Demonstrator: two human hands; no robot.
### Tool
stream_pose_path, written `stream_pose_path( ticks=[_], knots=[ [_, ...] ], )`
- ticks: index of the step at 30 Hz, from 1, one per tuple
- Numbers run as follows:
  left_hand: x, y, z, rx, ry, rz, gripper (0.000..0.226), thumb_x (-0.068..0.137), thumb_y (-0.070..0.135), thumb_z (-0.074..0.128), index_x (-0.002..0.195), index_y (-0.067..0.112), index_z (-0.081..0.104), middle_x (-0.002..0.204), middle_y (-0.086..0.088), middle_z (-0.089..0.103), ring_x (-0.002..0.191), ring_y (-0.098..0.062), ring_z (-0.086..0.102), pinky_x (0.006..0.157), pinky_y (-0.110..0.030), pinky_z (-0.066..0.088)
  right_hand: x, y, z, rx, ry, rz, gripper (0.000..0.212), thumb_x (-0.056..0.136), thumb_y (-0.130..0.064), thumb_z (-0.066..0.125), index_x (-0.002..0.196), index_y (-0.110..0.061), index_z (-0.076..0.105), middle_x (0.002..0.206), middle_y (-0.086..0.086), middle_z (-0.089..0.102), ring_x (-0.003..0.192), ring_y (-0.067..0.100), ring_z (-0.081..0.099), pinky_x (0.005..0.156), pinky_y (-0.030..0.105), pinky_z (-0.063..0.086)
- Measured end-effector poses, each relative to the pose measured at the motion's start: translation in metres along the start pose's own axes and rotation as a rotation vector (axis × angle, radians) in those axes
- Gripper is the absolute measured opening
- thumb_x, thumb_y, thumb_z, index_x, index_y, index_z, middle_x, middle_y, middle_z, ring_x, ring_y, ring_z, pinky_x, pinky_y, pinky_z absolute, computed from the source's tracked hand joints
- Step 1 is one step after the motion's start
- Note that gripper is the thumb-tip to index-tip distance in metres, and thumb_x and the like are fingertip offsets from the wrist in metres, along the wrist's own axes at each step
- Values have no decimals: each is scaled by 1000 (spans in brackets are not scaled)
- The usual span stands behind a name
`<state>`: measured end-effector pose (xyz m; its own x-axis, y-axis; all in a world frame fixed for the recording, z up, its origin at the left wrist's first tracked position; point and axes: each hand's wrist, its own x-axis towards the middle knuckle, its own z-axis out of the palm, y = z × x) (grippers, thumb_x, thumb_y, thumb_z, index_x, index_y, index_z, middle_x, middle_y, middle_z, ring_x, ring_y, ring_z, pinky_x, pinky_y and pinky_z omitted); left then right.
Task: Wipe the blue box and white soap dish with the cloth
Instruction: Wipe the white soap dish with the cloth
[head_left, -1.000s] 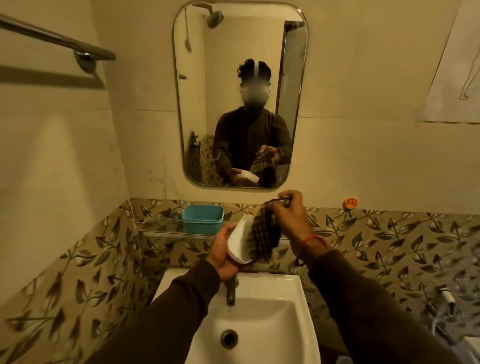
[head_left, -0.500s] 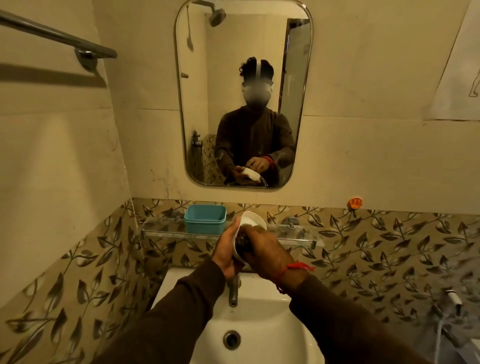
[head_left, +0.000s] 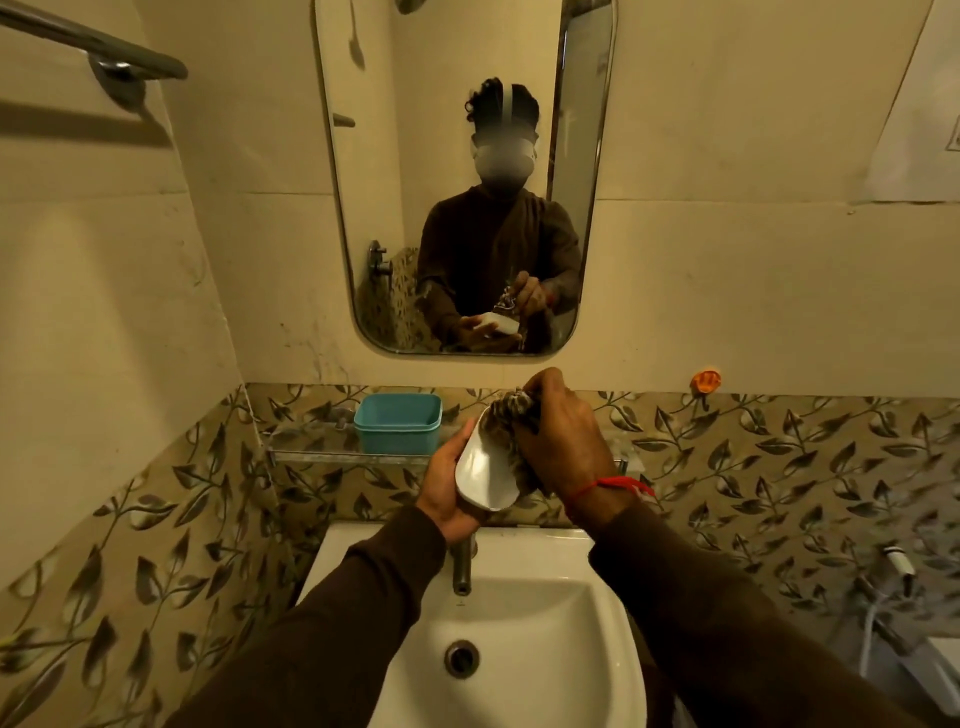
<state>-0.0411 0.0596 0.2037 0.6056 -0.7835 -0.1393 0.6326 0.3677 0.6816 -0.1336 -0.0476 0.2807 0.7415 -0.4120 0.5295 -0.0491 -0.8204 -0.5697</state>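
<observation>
Head view: both hands are up in front of the mirror (head_left: 462, 176), above the sink (head_left: 524, 644).
Right hand (head_left: 563, 439): fingers curled round the bunched checked cloth (head_left: 511, 421), pressing it into the far end of the dish.
Left hand (head_left: 449, 486): cups the dish (head_left: 483, 475) from behind and below, fingers wrapped on its left edge, the hollow tipped toward the camera.
Dish and cloth: touching; the cloth covers the dish's upper right part, the lower part shows bare white.
Progress: the dish is being wiped, I judge partway, since only one end is under the cloth.
Box (head_left: 398, 422): sits on the glass shelf (head_left: 343, 456) to the left of the hands, near the left hand yet apart from it, with neither hand on it.
Left to do: finish the dish; whether the box has had its wipe cannot be told from here.
Tap (head_left: 462, 566): directly beneath the left hand.
</observation>
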Motion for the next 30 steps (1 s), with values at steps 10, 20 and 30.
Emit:
stream_pose_path(
  ticks=[10, 20, 30],
  knots=[
    [1, -5, 12, 86, 18, 41, 51, 100, 54, 43, 128, 18, 66, 117, -15, 71, 106, -31, 67, 87, -44, 56, -5, -2, 26, 33, 30, 32, 30, 89, -21, 65, 116, -12, 58, 110, 9, 65, 97, 22, 59, 81, 32, 51],
    [-7, 2, -6, 201, -16, 9, 45, 101, 50, 46, 137, 28, 61, 138, -27, 56, 125, -41, 54, 103, -58, 46, -14, -10, 13, -333, -687, -394, 31, 91, -13, 59, 121, -9, 57, 117, 19, 61, 109, 34, 57, 86, 37, 51],
    [-17, -8, 8, 120, 46, -36, 47, 103, 46, 35, 123, 15, 63, 99, -19, 74, 95, -34, 62, 78, -40, 53, 11, -5, -14, -453, -517, -484, 39, 87, -16, 67, 124, -18, 58, 125, 9, 57, 109, 29, 59, 88, 36, 54]
  ],
)
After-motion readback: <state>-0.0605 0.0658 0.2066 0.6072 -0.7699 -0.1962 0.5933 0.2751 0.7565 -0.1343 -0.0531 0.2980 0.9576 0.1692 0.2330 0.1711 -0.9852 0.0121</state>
